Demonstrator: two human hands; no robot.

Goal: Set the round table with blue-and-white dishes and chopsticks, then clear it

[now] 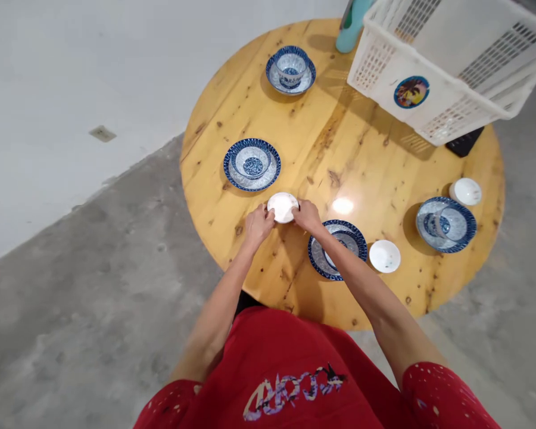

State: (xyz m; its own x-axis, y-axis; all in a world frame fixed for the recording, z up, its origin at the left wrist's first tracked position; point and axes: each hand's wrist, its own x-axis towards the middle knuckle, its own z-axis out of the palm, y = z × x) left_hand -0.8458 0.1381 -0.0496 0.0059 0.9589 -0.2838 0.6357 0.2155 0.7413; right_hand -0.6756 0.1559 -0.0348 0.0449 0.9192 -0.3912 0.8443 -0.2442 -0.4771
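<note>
Between my two hands is a small white bowl (283,206), near the left front part of the table. My left hand (259,226) grips its left rim with thumb and fingers. On the opposite rim my right hand (308,215) has a pinch hold. Whether the bowl rests on the wood or hovers just above it, I cannot tell. Just beyond it stands a blue-patterned bowl (252,162) on a matching plate (232,173). My right forearm passes over another blue-rimmed plate (318,262) with a bowl on it, partly hiding both.
Two more white bowls, one near (385,256) and one farther right (466,191), sit beside plates. Blue-patterned settings stand at the back (290,70) and right (445,224). A white plastic basket (384,65), a light-blue bottle (351,33) and a black object (465,143) occupy the round table's (295,137) far side.
</note>
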